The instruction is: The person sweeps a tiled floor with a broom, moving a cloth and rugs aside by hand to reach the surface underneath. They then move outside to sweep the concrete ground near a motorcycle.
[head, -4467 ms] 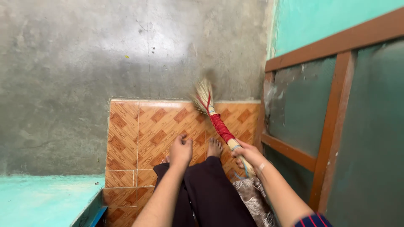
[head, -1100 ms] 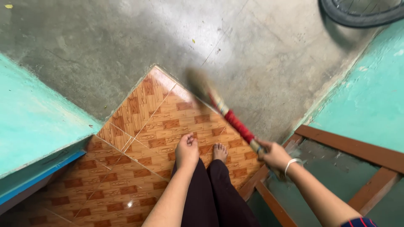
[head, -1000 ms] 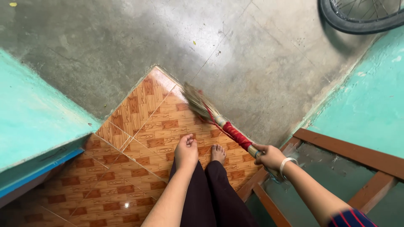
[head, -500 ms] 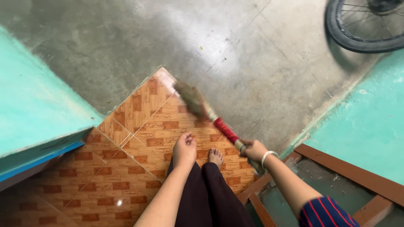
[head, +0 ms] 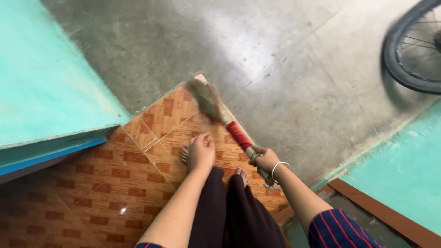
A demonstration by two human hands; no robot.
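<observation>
The right hand (head: 265, 160) has its fingers closed around the handle end of a short grass broom (head: 225, 121), a pale bangle on its wrist. The broom's long axis runs up and to the left from that hand: a red-wrapped shaft first, then the blurred bristle head, which lies at the far corner of the orange patterned tile floor (head: 105, 183), right where it meets the grey concrete floor (head: 285, 59). The left hand (head: 200, 154) rests loosely curled on the person's knee, near the shaft but clear of it. A bicycle wheel (head: 411, 50) stands well apart at upper right. No packages, labels or signs show.
</observation>
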